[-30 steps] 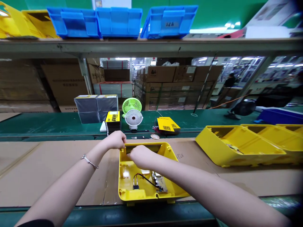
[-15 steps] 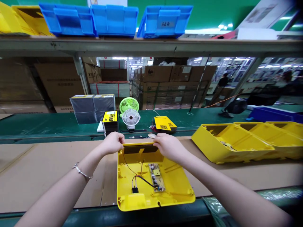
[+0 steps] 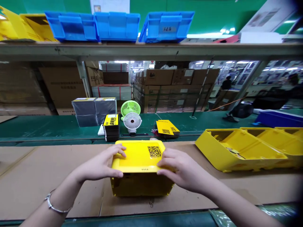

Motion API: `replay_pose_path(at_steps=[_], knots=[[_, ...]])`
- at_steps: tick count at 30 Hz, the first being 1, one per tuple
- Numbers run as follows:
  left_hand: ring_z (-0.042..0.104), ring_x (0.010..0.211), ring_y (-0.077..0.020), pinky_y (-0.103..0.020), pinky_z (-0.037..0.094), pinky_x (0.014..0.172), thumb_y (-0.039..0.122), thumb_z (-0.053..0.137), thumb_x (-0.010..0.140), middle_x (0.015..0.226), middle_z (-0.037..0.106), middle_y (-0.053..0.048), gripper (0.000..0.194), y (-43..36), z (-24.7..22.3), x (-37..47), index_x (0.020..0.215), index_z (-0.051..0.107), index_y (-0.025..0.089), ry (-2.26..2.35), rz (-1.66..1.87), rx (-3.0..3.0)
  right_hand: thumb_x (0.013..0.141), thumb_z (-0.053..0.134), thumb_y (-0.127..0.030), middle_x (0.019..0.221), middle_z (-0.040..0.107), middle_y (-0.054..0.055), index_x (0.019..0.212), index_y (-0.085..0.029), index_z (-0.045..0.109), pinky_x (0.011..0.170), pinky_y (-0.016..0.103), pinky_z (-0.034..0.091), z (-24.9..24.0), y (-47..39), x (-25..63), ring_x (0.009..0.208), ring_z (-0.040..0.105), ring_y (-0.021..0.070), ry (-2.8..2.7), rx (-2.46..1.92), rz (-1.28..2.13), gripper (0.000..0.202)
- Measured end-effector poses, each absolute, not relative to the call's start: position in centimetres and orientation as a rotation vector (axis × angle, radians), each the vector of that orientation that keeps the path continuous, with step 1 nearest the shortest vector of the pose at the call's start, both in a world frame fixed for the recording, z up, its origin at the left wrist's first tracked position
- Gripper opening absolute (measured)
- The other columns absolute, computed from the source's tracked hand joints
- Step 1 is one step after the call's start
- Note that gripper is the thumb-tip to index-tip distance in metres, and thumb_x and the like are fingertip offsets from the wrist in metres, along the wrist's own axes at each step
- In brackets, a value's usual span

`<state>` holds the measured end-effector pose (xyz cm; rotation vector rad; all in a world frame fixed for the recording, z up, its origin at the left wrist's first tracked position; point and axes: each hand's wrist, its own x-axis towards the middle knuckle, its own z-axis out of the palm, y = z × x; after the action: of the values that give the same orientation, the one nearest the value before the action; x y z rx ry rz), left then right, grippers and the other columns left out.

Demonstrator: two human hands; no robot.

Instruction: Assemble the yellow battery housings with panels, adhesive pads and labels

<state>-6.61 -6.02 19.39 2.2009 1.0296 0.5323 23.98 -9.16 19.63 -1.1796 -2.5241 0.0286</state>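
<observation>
A yellow plastic housing (image 3: 136, 157) stands tipped on the cardboard in front of me. Its face with a black QR code is turned up, and its hollow, shadowed side points toward me. My left hand (image 3: 100, 167) grips the left edge, fingers on the upper face and thumb at the near edge. At the right edge, my right hand (image 3: 182, 168) has its fingers bent over the corner beside the QR code, thumb below. The circuit board and wires inside are hidden from this angle.
More open yellow housings (image 3: 213, 154) stand in a row on the right. Beyond the cardboard (image 3: 63, 160) are a white fan (image 3: 132, 121), a green fan (image 3: 130, 108), a stack of yellow-topped panels (image 3: 111, 129) and yellow QR-code sheets (image 3: 167, 126). Blue bins (image 3: 117, 26) line the overhead shelf.
The housing has been tilted so its QR-code face is up and its open interior faces me. Both hands have moved lower along its sides, and the camera view has shifted slightly.
</observation>
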Motion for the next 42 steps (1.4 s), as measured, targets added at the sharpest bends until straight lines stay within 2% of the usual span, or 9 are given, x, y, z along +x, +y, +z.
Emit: replay_pose_path(at_steps=[3,6,9,14,19,23,29,36,42], knots=[[0.021,0.136,-0.0287,-0.046,0.019,0.110,0.041,0.067,0.067,0.146,0.028,-0.007,0.059,-4.9,18.7,-5.9,0.121,0.048,0.028,1.118,0.540,2.100,0.078,0.061,-0.043,0.103,0.061,0.006,0.096,-0.025,0.066,0.089,0.035,0.041,19.5,-7.7,24.2,0.100,0.053,0.0204,-2.328,-1.293,0.232,0.026],[0.036,0.128,-0.0278,-0.042,0.029,0.106,0.044,0.065,0.068,0.139,0.039,-0.010,0.063,-3.5,17.6,-4.3,0.124,0.045,0.024,1.298,0.721,2.004,0.066,0.069,-0.049,0.134,0.044,0.008,0.126,-0.026,0.050,0.103,0.044,0.032,18.6,-5.4,24.4,0.123,0.039,0.0268,-2.130,-1.498,0.416,0.067],[0.053,0.108,-0.0239,-0.035,0.042,0.093,0.042,0.064,0.069,0.117,0.056,-0.007,0.047,-2.2,16.7,-3.0,0.111,0.054,0.022,1.404,0.851,1.953,0.059,0.073,-0.050,0.137,0.040,0.010,0.132,-0.025,0.042,0.101,0.043,0.035,17.4,-3.7,24.4,0.123,0.041,0.0283,-2.005,-1.575,0.710,0.083],[0.060,0.087,-0.0201,-0.029,0.045,0.074,0.042,0.054,0.077,0.092,0.065,-0.004,0.022,-0.8,16.7,-2.1,0.085,0.061,0.022,1.556,0.900,2.149,0.068,0.068,-0.045,0.125,0.052,0.008,0.116,-0.022,0.056,0.094,0.037,0.043,16.3,-2.5,23.7,0.110,0.052,0.0239,-1.818,-1.514,0.825,0.055],[0.060,0.067,-0.0189,-0.028,0.041,0.059,0.054,0.043,0.081,0.072,0.067,-0.003,0.037,2.4,17.6,-2.5,0.076,0.063,0.022,1.572,0.836,2.302,0.082,0.051,-0.038,0.118,0.058,0.008,0.103,-0.020,0.061,0.090,0.035,0.045,15.4,-1.5,23.4,0.105,0.056,0.0214,-1.723,-1.497,0.805,0.030],[0.058,0.101,-0.0243,-0.032,0.042,0.085,0.051,0.047,0.080,0.109,0.065,-0.009,0.041,7.3,17.7,-4.1,0.103,0.060,0.020,1.683,0.859,2.383,0.085,0.043,-0.036,0.112,0.061,0.008,0.100,-0.019,0.061,0.087,0.034,0.045,14.9,-1.0,23.6,0.102,0.057,0.0213,-1.692,-1.493,0.782,0.029],[0.018,0.135,-0.0374,-0.053,0.020,0.105,0.044,0.065,0.067,0.146,0.029,-0.018,0.080,11.5,15.0,-7.7,0.134,0.034,0.014,1.933,0.847,2.410,0.086,0.041,-0.039,0.112,0.061,0.007,0.102,-0.019,0.060,0.088,0.033,0.044,14.9,-1.2,23.7,0.102,0.057,0.0210,-1.719,-1.466,0.754,0.032],[0.052,0.115,-0.0277,-0.041,0.037,0.099,0.012,0.045,0.076,0.121,0.061,-0.012,0.041,10.3,14.8,-10.1,0.113,0.061,0.020,1.866,0.837,2.583,0.086,0.042,-0.040,0.112,0.062,0.007,0.100,-0.018,0.061,0.088,0.033,0.043,15.1,-1.3,23.6,0.101,0.057,0.0213,-1.708,-1.496,0.724,0.032],[0.059,0.104,-0.0249,-0.036,0.044,0.092,0.019,0.040,0.083,0.112,0.065,-0.009,0.035,8.6,20.1,-11.2,0.111,0.061,0.019,1.870,1.196,2.565,0.084,0.044,-0.044,0.110,0.063,0.006,0.099,-0.020,0.063,0.086,0.033,0.044,15.5,-1.6,23.5,0.100,0.058,0.0226,-1.694,-1.535,0.711,0.033]])
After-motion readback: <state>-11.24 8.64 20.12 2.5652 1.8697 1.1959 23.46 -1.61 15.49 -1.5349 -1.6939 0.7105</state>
